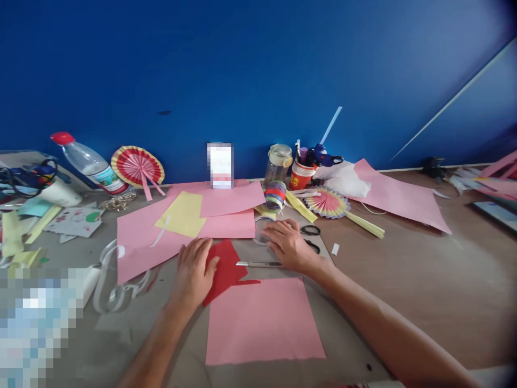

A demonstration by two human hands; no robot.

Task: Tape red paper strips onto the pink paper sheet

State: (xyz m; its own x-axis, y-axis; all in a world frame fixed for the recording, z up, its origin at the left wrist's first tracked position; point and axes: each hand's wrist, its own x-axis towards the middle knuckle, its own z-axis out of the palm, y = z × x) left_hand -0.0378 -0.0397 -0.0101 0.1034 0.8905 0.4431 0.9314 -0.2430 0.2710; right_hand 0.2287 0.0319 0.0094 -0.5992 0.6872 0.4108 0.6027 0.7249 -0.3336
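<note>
Left hand [194, 276] lay on the red paper [226, 267], fingers close, thumb apart. To its right, the right hand [290, 245] curved over a clear ring [257, 230]; I couldn't tell whether it pinched. Steadying paper seemed in hand; moving called for care, the cutter's [258, 264] blade pointing leftward between them. Pink paper [264, 323] lay nearer; scissors [303, 230] crowded the right hand, a striped roll [275, 195] beyond.

I watch through one head-worn camera, looking forward and down over the table [407, 285] from close above, the blue wall [242, 64] straight ahead.
</note>
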